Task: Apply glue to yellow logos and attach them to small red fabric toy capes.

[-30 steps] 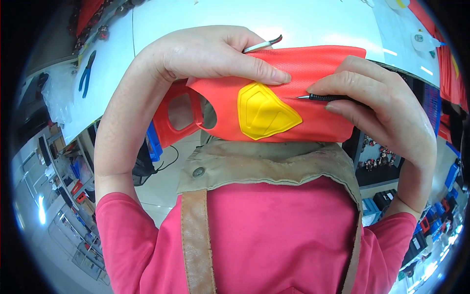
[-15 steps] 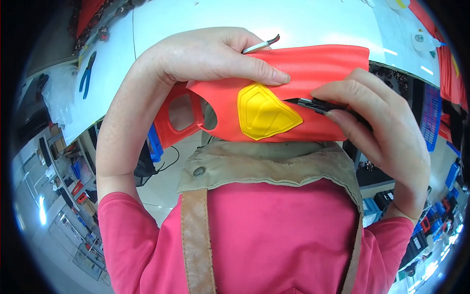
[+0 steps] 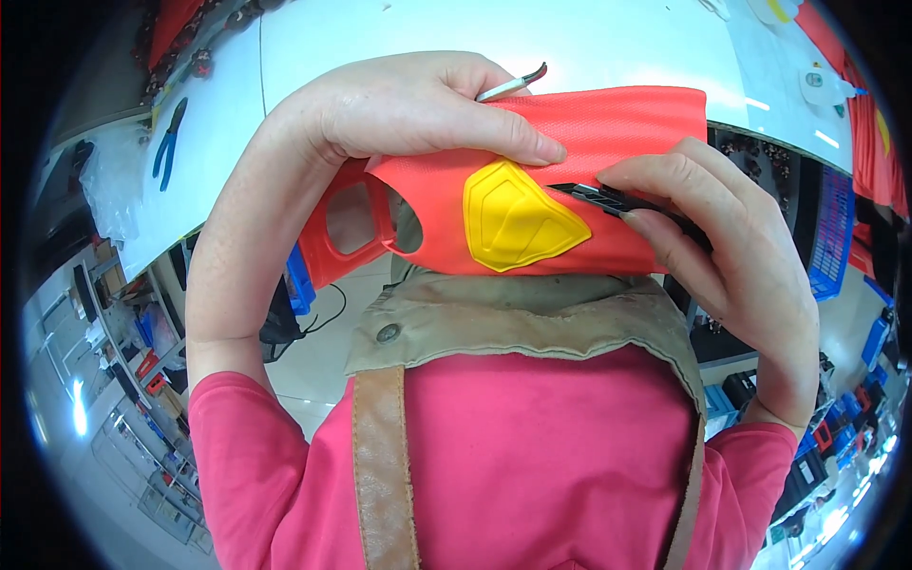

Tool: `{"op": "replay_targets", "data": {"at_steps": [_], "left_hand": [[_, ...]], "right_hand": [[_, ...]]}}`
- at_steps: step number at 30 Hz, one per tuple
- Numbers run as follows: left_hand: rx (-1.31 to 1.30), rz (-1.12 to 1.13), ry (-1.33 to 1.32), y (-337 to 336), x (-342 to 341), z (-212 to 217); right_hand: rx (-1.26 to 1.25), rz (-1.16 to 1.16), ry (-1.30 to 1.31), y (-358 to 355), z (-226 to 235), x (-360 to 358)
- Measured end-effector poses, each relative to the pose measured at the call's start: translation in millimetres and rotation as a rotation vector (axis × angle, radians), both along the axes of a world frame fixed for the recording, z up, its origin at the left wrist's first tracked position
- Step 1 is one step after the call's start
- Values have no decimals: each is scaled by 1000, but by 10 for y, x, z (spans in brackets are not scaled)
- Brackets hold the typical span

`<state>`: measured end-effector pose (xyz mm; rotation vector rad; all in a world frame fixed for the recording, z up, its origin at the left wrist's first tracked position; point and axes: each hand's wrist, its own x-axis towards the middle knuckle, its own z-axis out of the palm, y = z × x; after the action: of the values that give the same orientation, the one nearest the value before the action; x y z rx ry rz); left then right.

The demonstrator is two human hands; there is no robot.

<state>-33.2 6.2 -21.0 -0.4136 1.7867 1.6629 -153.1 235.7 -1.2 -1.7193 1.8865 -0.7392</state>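
Note:
A soft red textured rubber-like piece [image 3: 617, 119] with a raised yellow emblem [image 3: 518, 223] is held in front of my apron. Toward its left end are a rounded cut-out and a frame-like opening. My left hand [image 3: 446, 114] grips the piece from its far edge, thumb lying on top above the emblem. A thin white-handled tool with a dark curved tip [image 3: 513, 87] sticks out from behind that hand. In my right hand [image 3: 722, 223] is a slim black utility knife [image 3: 608, 199], pinched between thumb and fingers. Its blade tip lies at the emblem's upper right edge.
Beyond my hands stretches a white worktable [image 3: 380, 28]. Blue-handled pliers [image 3: 166, 147] and a clear plastic bag [image 3: 109, 190] lie at its left. A bottle [image 3: 825, 87] and more red pieces [image 3: 874, 152] are at the far right, near a blue crate [image 3: 832, 233].
My right hand has shifted slightly left, and the knife tip has slid left and a little up along the emblem's upper right edge. My left hand has barely moved.

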Motion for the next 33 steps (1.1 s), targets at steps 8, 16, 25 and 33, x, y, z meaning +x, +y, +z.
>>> {"op": "replay_targets", "data": {"at_steps": [8, 16, 25, 33], "left_hand": [[24, 33, -30, 0, 5, -8], [31, 13, 40, 1, 13, -16], [-32, 32, 1, 16, 1, 22], [23, 19, 12, -4, 3, -14]], "right_hand": [[-19, -15, 17, -9, -10, 16], [29, 3, -8, -11, -19, -8], [-9, 3, -31, -14, -36, -31], [-2, -1, -42, -11, -37, -14]]}}
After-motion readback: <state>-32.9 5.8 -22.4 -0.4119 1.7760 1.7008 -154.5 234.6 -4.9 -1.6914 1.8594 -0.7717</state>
